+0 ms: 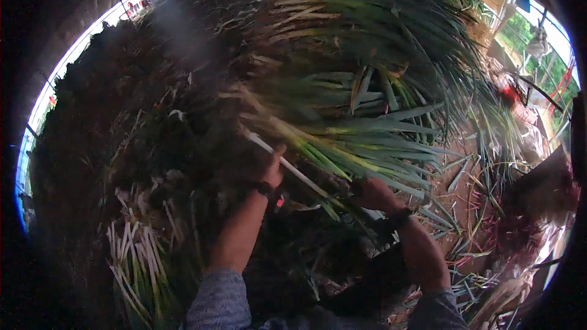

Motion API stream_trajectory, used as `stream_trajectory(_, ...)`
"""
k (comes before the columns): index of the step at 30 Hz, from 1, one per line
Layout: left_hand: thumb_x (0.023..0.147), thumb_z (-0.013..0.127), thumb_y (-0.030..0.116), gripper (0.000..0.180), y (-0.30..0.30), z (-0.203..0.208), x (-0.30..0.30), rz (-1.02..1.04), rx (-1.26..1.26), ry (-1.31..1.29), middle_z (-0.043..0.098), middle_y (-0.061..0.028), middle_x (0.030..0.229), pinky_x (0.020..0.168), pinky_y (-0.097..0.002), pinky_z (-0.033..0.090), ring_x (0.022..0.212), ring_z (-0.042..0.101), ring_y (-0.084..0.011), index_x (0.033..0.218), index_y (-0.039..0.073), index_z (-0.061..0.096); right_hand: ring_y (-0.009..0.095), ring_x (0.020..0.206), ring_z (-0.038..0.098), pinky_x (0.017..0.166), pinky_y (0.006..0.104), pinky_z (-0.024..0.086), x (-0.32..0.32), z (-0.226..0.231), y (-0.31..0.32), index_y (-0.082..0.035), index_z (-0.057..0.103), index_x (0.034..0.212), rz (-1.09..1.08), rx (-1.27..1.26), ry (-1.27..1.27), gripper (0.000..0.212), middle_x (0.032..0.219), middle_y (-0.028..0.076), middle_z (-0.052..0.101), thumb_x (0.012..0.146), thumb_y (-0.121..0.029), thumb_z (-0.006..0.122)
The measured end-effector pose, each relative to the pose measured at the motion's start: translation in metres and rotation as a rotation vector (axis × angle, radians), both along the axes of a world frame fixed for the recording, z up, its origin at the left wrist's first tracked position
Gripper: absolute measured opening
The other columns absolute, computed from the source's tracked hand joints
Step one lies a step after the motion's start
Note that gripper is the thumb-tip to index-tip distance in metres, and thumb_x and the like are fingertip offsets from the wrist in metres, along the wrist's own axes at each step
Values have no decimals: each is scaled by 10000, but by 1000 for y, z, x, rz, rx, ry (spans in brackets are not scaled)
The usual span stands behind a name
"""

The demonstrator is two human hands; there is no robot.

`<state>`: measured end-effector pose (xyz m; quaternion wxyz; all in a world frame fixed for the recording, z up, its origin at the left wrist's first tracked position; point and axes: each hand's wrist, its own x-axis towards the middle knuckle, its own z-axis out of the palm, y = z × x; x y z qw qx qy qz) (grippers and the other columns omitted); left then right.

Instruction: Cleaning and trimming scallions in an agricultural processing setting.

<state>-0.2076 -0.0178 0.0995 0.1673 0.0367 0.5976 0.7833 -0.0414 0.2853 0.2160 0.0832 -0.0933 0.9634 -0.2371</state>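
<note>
One long green onion [295, 172], with a clean white shank, runs slantwise between my hands. My left hand [271, 169] is closed at the white shank, its thumb along the stalk. Farther down, my right hand [374, 195] is closed around the leafy end; its fingertips are partly hidden. Right behind the stalk lies a heap of untrimmed green onions [361, 137], their root ends to the left and leaves to the right. Some of that heap is blurred.
A bunch of white-stemmed onions [139, 256] lies at the lower left. Dark soil-like matter [116, 122] fills the left. On the right, cut leaf scraps [458, 174] and red strings [477, 208] litter the brown ground. A larger onion pile [391, 18] rises at the back.
</note>
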Motion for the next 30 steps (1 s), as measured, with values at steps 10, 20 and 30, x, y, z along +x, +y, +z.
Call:
stream_trajectory(10,788,708,470,534,18,-21,-9,212,-76,-333,511,-12,941,606,-354,445,785,512,-165,1210,192,535,382,821,638,715,478,509,-2,-20,11,-95,669,977,-60,105,-156,307,872,173,667,749,-297,633)
stream_trajectory(20,793,701,512,623,20,-47,-41,214,86,-323,544,-25,976,724,-355,484,852,539,-179,1287,185,508,339,742,633,650,445,485,-12,-26,18,-69,658,967,-46,18,-61,334,804,167,655,724,-296,688)
stream_trajectory(30,839,672,470,631,36,36,-6,75,430,-266,539,-34,1240,951,-400,421,1137,506,-211,1344,150,471,386,818,639,694,478,499,-6,1,15,-34,626,959,-46,-127,-16,329,856,200,656,762,-294,673)
